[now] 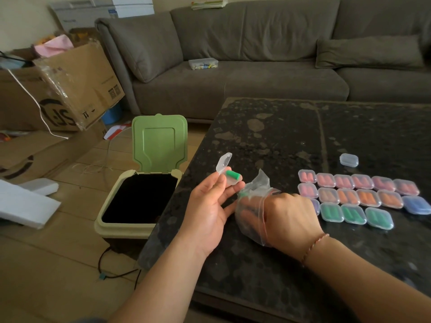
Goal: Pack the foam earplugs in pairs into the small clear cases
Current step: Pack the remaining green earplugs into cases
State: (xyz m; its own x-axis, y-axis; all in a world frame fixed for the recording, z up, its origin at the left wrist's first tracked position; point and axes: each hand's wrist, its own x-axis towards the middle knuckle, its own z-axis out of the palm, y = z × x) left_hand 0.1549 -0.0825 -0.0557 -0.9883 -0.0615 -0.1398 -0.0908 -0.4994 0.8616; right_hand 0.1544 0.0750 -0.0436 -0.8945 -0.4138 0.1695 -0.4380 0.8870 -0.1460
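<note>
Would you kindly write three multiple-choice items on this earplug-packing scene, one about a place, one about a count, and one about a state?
1. Where is the right hand?
A. Inside the clear plastic zip bag
B. On the grey sofa
C. In the bin

2. How many green foam earplugs lie in the small open clear case held by the left hand?
A. None
B. One
C. Three

3. What state is the green lid of the beige waste bin in?
A. Closed
B. Taken off and lying on the floor
C. Raised open

Answers:
1. A, the fingers show through the bag's clear plastic on the dark stone table.
2. B, a single green earplug shows in the case.
3. C, the lid stands upright behind the dark opening.
</note>
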